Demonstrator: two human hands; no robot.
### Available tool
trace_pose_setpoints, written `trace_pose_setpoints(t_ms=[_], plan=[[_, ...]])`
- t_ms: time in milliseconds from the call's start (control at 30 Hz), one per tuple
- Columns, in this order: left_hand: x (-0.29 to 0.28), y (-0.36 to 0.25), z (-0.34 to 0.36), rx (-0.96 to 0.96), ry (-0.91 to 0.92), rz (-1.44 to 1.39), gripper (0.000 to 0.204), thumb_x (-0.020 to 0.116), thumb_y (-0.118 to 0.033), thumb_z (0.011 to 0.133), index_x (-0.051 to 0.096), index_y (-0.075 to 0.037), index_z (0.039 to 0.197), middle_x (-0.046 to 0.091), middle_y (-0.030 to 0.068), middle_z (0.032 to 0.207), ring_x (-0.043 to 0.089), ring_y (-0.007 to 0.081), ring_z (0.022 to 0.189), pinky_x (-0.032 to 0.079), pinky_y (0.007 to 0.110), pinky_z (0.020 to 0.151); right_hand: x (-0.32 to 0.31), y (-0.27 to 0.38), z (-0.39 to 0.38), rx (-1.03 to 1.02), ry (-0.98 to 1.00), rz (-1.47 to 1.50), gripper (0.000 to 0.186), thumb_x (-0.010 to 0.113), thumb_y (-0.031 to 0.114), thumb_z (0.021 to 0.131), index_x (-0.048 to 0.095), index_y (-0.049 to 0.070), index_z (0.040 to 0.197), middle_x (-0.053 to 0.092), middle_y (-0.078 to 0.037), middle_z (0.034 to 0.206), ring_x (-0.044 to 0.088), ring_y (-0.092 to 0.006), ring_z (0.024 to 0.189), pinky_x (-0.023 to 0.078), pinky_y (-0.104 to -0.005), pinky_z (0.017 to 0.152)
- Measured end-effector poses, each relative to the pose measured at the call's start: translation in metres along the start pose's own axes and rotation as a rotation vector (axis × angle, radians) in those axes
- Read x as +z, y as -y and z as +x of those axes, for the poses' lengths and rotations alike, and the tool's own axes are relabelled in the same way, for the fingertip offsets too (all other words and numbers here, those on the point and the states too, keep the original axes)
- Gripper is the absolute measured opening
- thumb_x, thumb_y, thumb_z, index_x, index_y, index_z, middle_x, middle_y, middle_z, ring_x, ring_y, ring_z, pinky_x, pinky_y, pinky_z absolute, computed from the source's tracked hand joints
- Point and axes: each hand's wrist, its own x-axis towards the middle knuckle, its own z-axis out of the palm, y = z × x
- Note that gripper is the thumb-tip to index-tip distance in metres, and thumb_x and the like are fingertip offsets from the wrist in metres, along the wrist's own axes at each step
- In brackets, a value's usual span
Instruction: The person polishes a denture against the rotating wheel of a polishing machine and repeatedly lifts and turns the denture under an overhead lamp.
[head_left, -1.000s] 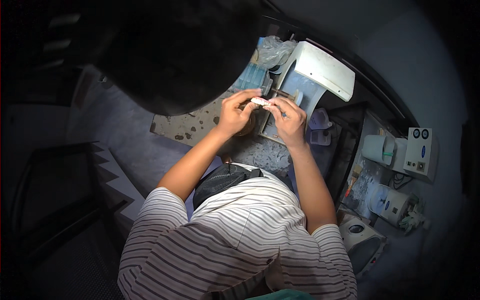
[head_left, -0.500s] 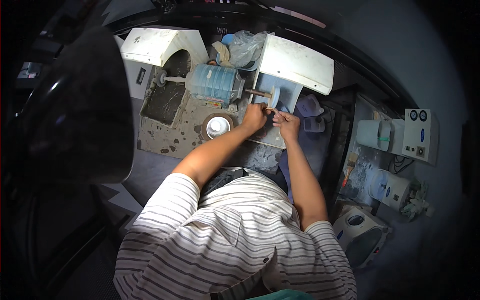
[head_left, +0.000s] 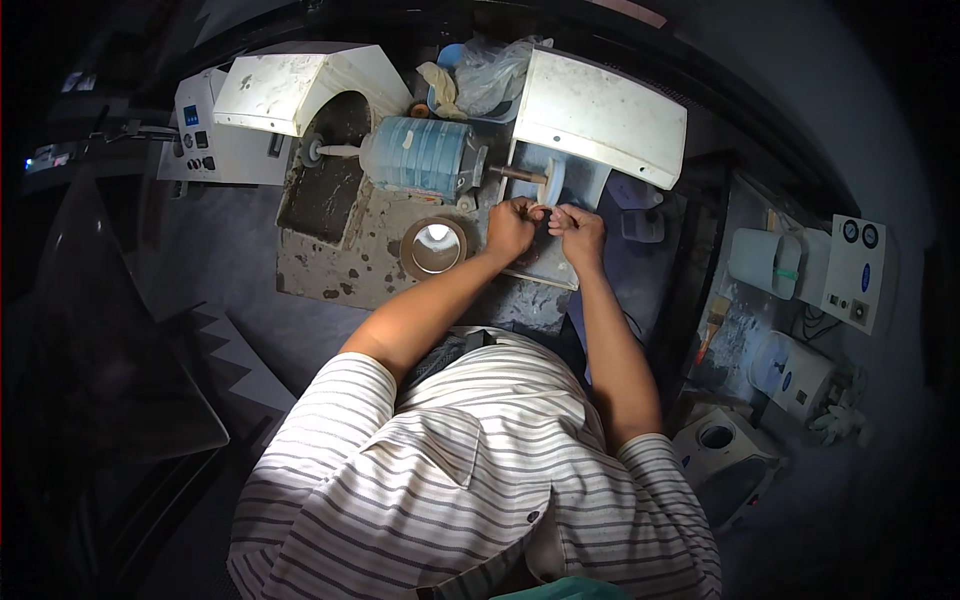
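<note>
My left hand [head_left: 512, 229] and my right hand [head_left: 579, 236] come together just below a pale polishing wheel [head_left: 556, 183] on the right end of the lathe's spindle [head_left: 519, 174]. Both hands are closed, fingertips pinching a small, pale, curved piece [head_left: 541, 208] at the wheel's lower edge. Fingers cover most of that piece, so its kind cannot be made out. The polishing lathe [head_left: 418, 155] has a bluish motor body. A white hood [head_left: 603, 108] rises over the wheel, with a tray [head_left: 541, 270] beneath my hands.
A brown-rimmed bowl [head_left: 407, 252] stands left of my left forearm. Further left are a second white hood [head_left: 270, 92], a smaller wheel [head_left: 312, 150] and a control box [head_left: 192, 137]. Clear plastic [head_left: 493, 76] fills a blue basin behind. Machines and a brush [head_left: 713, 318] lie right.
The view has shifted slightly. A large dark shape at the left has moved down and away, uncovering the control box. My hands stay at the wheel, the fingers a little closer together.
</note>
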Motion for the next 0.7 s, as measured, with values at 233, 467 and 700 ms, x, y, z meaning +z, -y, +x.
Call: trace_pose_setpoints(t_ms=[233,467,700], plan=[[-0.006,-0.008,-0.005,0.141,-0.024,0.181,0.012,0.069,-0.007,0.076,0.068,-0.003,0.087,0.066,0.0142,0.073,0.063,0.0154,0.063,0.048,0.029,0.060,0.000,-0.004,-0.009,-0.037,-0.062,0.090,0.015,0.059,0.004,0.087,0.064,-0.008,0.096,0.065,-0.011,0.081,0.064,-0.0147,0.068,0.056,-0.0259,0.061],[0.003,0.008,-0.002,-0.117,0.025,-0.206,0.007,0.067,-0.002,0.074,0.069,0.000,0.080,0.068,0.0105,0.069,0.063,0.0105,0.061,0.048,0.027,0.058,-0.002,0.011,-0.002,-0.021,0.022,-0.078,0.012,0.058,0.002,0.087,0.065,-0.007,0.090,0.065,-0.008,0.073,0.061,-0.0114,0.061,0.053,-0.0243,0.057],[0.004,-0.003,-0.003,-0.386,0.022,-0.505,0.005,0.063,0.000,0.075,0.068,0.003,0.075,0.066,0.0099,0.065,0.061,0.0127,0.056,0.049,0.027,0.052,-0.002,0.011,0.006,0.026,0.063,-0.138,0.013,0.059,0.006,0.087,0.065,-0.006,0.086,0.065,-0.008,0.073,0.061,-0.0114,0.060,0.053,-0.0243,0.056]])
